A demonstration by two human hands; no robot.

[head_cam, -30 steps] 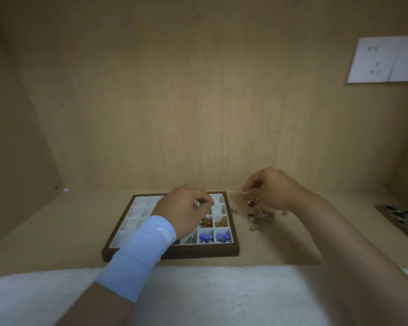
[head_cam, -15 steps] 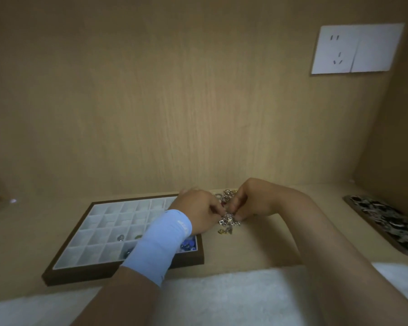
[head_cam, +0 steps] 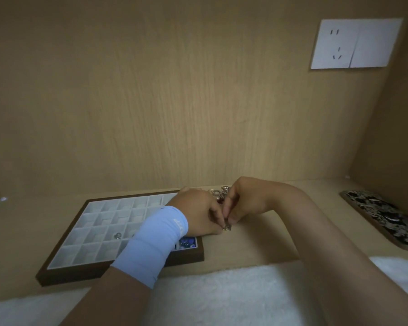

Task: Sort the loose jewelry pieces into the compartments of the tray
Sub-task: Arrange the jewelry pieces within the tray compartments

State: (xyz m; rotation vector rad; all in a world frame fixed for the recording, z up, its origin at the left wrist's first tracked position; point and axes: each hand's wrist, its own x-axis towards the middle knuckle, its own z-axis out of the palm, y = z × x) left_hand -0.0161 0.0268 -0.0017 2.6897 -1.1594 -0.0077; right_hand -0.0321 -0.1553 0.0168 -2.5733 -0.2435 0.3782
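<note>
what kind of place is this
Likely a wooden desk nook or cabinet recess: wood panels behind and to the right, a wall socket set in the wood, a compartment tray.

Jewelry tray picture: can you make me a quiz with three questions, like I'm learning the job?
1. True or false: the left hand and the right hand both pinch a small jewelry piece just right of the compartment tray.
2. What colour are the stored pieces in the tray's near right corner compartment? A red, B blue, C green.
3. Fill in: the wall socket is on the back wall's upper ___ side.
Key: 1 true; 2 B; 3 right.
</note>
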